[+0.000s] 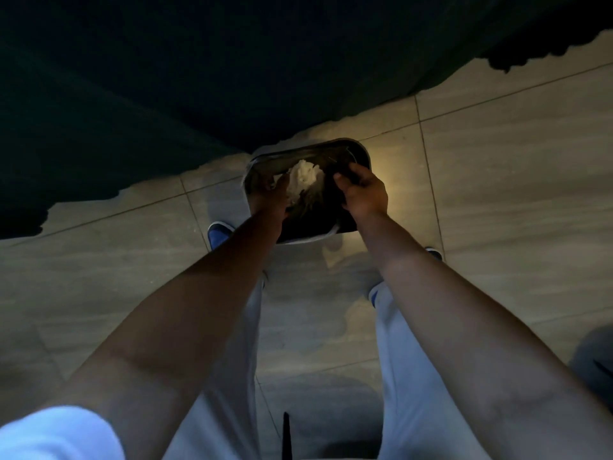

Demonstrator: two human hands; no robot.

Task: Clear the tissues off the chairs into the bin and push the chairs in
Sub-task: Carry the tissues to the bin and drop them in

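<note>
A crumpled white tissue (303, 178) lies inside the bin (360, 152), a dark rounded-rectangular bin with a pale rim standing on the tiled floor (497, 194). The left hand (270, 197) reaches over the bin's left rim with its fingers at the tissue's edge, though the dim light hides whether they grip it, while the right hand (363, 190) hangs over the bin's right side with fingers curled inward on something dark that cannot be made out. Just nearer than the bin stand two blue shoes (219, 235) below pale trousers (408, 376), and a dark green cloth (166, 78) hangs beyond the bin.
</note>
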